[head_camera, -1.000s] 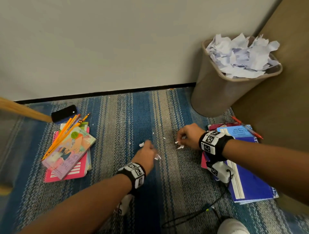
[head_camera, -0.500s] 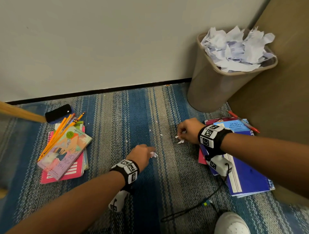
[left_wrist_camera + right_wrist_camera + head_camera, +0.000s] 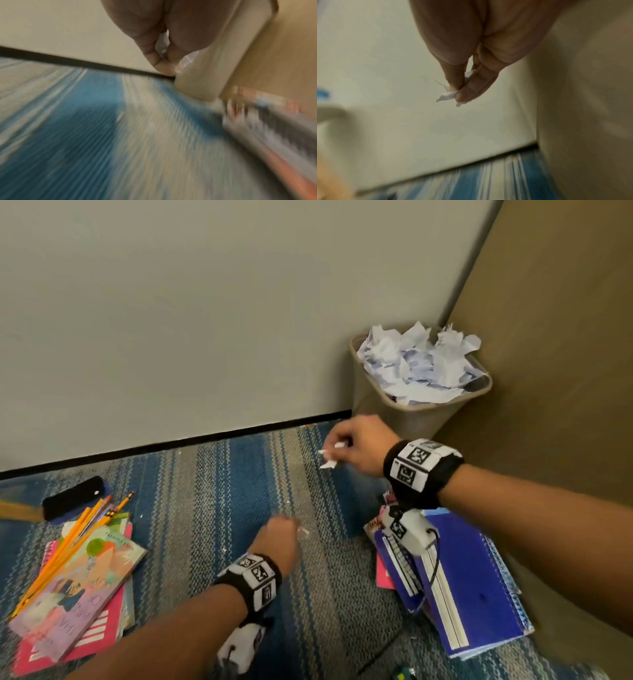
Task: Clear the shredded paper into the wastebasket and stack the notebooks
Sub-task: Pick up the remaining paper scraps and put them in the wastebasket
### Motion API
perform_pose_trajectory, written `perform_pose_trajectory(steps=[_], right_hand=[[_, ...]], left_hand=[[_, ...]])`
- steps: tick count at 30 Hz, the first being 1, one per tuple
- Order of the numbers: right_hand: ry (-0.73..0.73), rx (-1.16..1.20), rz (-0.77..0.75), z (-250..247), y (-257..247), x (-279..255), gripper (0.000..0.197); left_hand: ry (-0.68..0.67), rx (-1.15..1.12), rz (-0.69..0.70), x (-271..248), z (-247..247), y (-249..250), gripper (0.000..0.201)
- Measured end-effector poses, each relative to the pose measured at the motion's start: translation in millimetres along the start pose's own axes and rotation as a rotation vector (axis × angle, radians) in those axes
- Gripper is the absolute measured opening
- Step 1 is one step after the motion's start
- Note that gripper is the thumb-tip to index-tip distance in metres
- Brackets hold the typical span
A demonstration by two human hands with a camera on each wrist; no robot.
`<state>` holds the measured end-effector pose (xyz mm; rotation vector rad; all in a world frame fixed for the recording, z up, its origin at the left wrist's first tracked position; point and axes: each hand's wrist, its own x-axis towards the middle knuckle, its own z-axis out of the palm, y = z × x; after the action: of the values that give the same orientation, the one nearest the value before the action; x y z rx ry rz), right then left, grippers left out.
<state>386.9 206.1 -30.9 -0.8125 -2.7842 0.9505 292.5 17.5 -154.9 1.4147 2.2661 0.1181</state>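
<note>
My right hand [image 3: 337, 448] is raised above the carpet, left of the tan wastebasket [image 3: 407, 419], and pinches white paper scraps [image 3: 329, 463]; the right wrist view shows the scraps [image 3: 447, 96] between thumb and fingers. My left hand [image 3: 289, 529] hovers low over the carpet and holds white paper scraps [image 3: 303, 531], seen between its fingers [image 3: 163, 44] in the left wrist view. The wastebasket is heaped with crumpled paper [image 3: 416, 361]. A blue spiral notebook [image 3: 479, 577] tops a pile at the right. A pile of notebooks [image 3: 78, 597] lies at the left.
Several yellow pencils [image 3: 72, 542] lie across the left pile, with a black eraser-like block [image 3: 73, 501] behind it. A few tiny paper bits [image 3: 224, 550] dot the striped blue carpet [image 3: 212, 491]. A brown panel [image 3: 555, 371] stands at the right, a pale wall [image 3: 171, 320] behind.
My right hand has lifted off the carpet with its scraps and moved toward the wastebasket. My left hand has gathered scraps and risen slightly. The head view has tilted up.
</note>
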Motion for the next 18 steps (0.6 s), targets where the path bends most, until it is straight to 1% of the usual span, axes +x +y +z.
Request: perform_pose_trajectory(steps=[2,4,5,7,8,10,11,13,15,18], right_hand=[[0.232,0.058,0.003,-52,-6,11,0.005],[0.471,0.098,0.021,-101,-2,20,0.005],[0.566,0.129,0.033,-120,2,23,0.004],[0.699,0.17,0.085,-146,16,29,0.002],[0.736,0.155,0.124,-153,24,32,0.002],[0.743,0.11,0.198,-160,40,38,0.003],[0.719,0.073,0.229,-162,48,41,0.006],[0.67,-0.046,0.279,-164,63,42,0.012],[0.634,-0.109,0.292,-167,69,41,0.017],[0.634,-0.146,0.282,-175,69,39,0.023]], left_hand=[[0.257,-0.158,0.054,24,-55,27,0.022],[0.498,-0.208,0.179,50,-114,62,0.022],[0.601,-0.212,0.239,62,-141,80,0.023],[0.743,-0.205,0.341,83,-187,115,0.023],[0.779,-0.201,0.379,93,-207,131,0.024],[0.773,-0.145,0.403,113,-236,159,0.026],[0.739,-0.09,0.408,124,-243,169,0.026],[0.615,0.034,0.413,144,-249,185,0.029],[0.515,0.15,0.437,159,-251,194,0.032],[0.448,0.313,0.487,172,-253,202,0.032]])
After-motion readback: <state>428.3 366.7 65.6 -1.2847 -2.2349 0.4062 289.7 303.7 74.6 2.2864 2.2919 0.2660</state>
